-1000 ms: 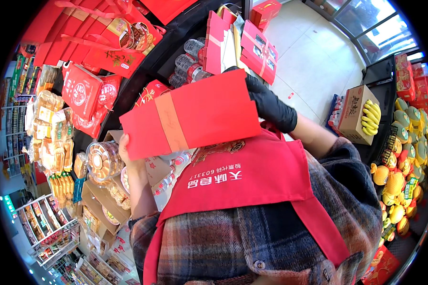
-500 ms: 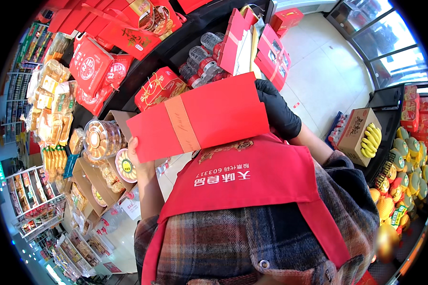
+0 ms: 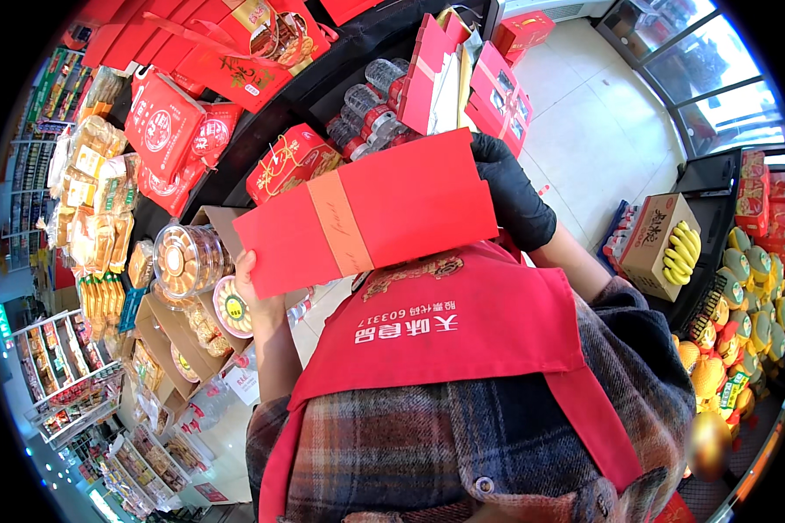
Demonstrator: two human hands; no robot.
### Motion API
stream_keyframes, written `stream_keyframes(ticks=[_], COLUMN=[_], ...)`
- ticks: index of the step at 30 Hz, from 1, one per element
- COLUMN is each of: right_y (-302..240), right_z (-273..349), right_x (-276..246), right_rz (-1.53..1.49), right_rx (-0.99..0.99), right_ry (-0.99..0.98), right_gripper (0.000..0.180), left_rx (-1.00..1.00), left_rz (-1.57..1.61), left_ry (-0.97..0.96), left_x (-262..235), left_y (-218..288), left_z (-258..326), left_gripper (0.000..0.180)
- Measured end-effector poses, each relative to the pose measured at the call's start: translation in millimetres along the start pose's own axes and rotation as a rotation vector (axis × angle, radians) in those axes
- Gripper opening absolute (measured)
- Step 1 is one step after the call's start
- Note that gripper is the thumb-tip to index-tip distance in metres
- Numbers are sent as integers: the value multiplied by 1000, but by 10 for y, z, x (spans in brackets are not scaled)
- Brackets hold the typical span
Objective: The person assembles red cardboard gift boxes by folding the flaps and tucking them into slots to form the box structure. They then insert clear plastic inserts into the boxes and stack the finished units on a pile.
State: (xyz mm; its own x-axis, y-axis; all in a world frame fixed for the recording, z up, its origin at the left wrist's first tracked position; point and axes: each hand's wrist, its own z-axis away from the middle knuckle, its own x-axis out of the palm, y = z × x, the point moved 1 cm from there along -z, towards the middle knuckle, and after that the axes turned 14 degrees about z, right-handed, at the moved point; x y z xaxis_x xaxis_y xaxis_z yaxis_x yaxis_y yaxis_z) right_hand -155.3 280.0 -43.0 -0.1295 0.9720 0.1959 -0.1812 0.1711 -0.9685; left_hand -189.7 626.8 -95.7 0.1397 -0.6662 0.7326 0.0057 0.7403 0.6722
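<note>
A long flat red box (image 3: 419, 192), with an orange printed ribbon band across its left part, is held level in front of my apron. Bare fingers of my left hand (image 3: 257, 288) grip its lower left end, the thumb on the upper face. At the opposite end, my right hand (image 3: 516, 193) in a black glove closes around the edge, its fingertips partly hidden behind the box. Just beyond the box lie a red gift pack with a gold cord (image 3: 292, 164) and capped clear bottles (image 3: 371, 113). Red window boxes (image 3: 501, 100) stand past my right hand.
Red gift bags (image 3: 235, 65) fill the dark shelf at the far left. Round clear tubs of pastries (image 3: 187, 260) and an open carton (image 3: 170, 327) are close to my left forearm. To the right, bananas (image 3: 680, 253) rest by a brown carton (image 3: 652, 231).
Both hands keep their hold on the red box, which has shifted very slightly to the right. The surroundings have shifted a few pixels.
</note>
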Motion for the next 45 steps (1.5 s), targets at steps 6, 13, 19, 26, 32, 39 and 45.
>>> stream_keyframes(ticks=[6,13,19,26,32,39,45], right_y=[-32,248,-88,-269,-242,187,170], right_z=[82,123,191,114,142,165,38], right_x=[-210,-734,-402,-215,-249,-436,-660], right_rz=[655,87,243,292,330,200,281], right_rx=[-340,31,269,502,509,-39,-25], right_ry=[-338,-774,-422,-125,-210,-418,-861], right_gripper=[28,32,42,32,40,40,39], left_rx=[-7,-93,-9,24,58,-70,-29], left_rz=[-58,-161,-344,-521,-713,-414,-457], left_ry=[-69,-76,-12,25,-35,129,139], left_x=[-88,206,417,531,458,226,276], left_y=[30,154,167,224,238,94,99], left_z=[3,129,232,277,290,196,141], left_gripper=[39,29,29,36,35,32,31])
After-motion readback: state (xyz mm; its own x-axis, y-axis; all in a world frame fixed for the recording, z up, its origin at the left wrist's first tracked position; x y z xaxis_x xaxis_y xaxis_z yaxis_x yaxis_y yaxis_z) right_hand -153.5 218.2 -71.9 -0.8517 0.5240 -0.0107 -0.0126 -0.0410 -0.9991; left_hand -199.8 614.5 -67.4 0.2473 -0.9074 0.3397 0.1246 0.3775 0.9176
